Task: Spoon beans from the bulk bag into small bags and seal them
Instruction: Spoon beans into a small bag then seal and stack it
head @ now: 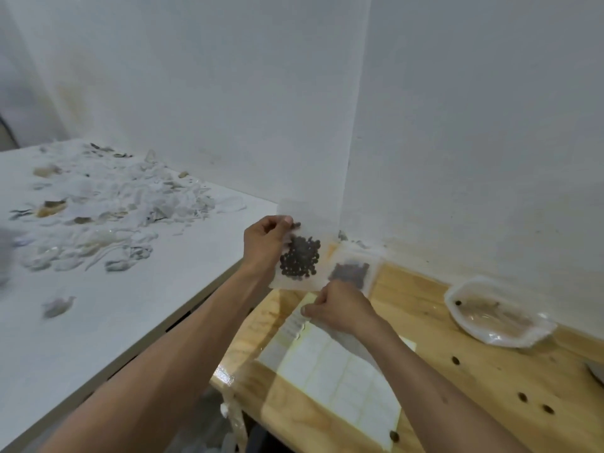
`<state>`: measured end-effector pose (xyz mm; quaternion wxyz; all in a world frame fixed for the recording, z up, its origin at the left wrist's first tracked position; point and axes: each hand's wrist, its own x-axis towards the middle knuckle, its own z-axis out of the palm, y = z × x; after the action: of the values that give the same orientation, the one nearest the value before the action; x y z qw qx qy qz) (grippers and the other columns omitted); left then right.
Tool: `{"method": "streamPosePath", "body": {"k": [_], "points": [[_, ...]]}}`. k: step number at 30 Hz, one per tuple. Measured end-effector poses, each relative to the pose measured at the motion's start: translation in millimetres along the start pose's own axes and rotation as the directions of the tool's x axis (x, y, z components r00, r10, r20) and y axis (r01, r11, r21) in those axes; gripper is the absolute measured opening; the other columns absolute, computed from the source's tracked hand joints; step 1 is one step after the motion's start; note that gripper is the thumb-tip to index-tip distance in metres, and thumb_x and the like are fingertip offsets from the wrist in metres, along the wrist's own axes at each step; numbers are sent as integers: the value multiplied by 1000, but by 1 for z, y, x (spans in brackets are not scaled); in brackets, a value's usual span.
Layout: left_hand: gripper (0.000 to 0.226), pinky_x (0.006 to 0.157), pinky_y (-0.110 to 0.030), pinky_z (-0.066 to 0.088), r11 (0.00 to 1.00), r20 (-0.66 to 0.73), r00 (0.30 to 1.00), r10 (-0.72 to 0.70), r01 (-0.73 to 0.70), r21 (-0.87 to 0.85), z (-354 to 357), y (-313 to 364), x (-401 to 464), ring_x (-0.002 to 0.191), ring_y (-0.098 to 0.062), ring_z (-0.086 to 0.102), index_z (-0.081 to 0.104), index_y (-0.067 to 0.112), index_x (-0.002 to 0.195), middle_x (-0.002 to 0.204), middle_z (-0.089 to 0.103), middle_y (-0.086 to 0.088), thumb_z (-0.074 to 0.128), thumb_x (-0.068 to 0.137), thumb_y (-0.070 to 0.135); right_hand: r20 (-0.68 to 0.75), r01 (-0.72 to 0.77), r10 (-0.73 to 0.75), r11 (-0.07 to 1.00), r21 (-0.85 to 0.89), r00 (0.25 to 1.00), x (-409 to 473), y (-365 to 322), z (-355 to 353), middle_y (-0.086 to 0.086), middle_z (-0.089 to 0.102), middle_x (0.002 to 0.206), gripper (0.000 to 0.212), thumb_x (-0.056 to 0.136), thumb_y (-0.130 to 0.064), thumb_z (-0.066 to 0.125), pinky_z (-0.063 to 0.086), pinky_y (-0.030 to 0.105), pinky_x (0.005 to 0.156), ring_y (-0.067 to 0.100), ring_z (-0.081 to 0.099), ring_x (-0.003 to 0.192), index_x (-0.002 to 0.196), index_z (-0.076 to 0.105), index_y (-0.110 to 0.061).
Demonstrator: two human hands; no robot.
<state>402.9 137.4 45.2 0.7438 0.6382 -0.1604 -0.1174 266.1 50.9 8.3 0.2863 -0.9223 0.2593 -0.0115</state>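
I hold a small clear bag (299, 261) of dark beans up in front of the wall corner. My left hand (266, 238) pinches its upper left edge. My right hand (336, 308) pinches its lower right corner, fingers curled. Behind it, another small bag of beans (351, 273) lies on the wooden table against the wall. The bulk bag (496, 313), clear plastic with a few beans left inside, lies open at the right by the wall.
A sheet of white labels (340, 367) lies on the wooden table (474, 397) under my right forearm; loose beans (394, 436) are scattered on the wood. To the left, a white table (98, 322) carries a pile of crumpled plastic scraps (108, 207).
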Motion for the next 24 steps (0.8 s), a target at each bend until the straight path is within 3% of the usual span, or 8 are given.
{"method": "streamPosePath", "body": {"k": [4,8,11,13,16,20,24], "points": [[13,80,-35,57,1000,-34,999,0,0,17,-5,2,-5,82,-15,69,73,11,94,93,79,-6,70,96,23,0,-86,86,996,26,996,3,0,10,6,60,60,28,78,-23,72,42,28,52,22,55,53,56,60,-11],[15,90,-39,56,999,-59,998,-31,32,21,-9,1,-3,96,-21,72,74,10,98,99,78,-7,71,95,24,66,-50,40,986,156,997,-4,4,0,4,46,47,36,84,-19,64,39,29,56,15,40,41,52,50,-11],[8,89,-40,58,999,-35,999,-39,38,-26,-8,-1,-2,100,-25,74,71,15,95,99,79,-4,70,96,23,61,-8,-7,968,249,998,-16,6,-22,15,64,56,30,85,-17,67,47,30,56,17,56,46,57,59,-9],[9,81,-32,58,997,-10,999,-45,44,-61,-3,1,-5,94,-21,76,69,13,97,97,80,-4,68,97,22,-35,34,-23,933,357,999,-20,4,-39,15,74,67,23,84,-14,71,59,34,64,24,71,61,63,64,-5],[15,81,-33,58,995,34,998,-56,59,-86,10,3,-11,85,-17,76,69,8,102,94,80,-6,67,97,23,-236,113,-1,881,460,972,-21,-3,-67,1,75,70,3,82,-12,76,60,30,65,15,72,63,82,73,-11],[18,74,-31,55,994,150,986,-68,80,-72,31,7,-20,83,-17,72,68,7,102,90,77,-4,66,97,24,-402,195,-8,883,426,916,-15,-5,-92,-7,76,81,6,85,-22,78,58,25,73,8,71,74,91,78,-21],[16,76,-36,58,986,267,962,-59,97,-132,49,12,-29,80,-18,70,65,10,93,86,73,-6,63,100,24,-475,226,-3,882,413,880,-14,5,-101,-13,76,78,4,86,-26,79,61,31,80,4,70,74,88,81,-25]]}}
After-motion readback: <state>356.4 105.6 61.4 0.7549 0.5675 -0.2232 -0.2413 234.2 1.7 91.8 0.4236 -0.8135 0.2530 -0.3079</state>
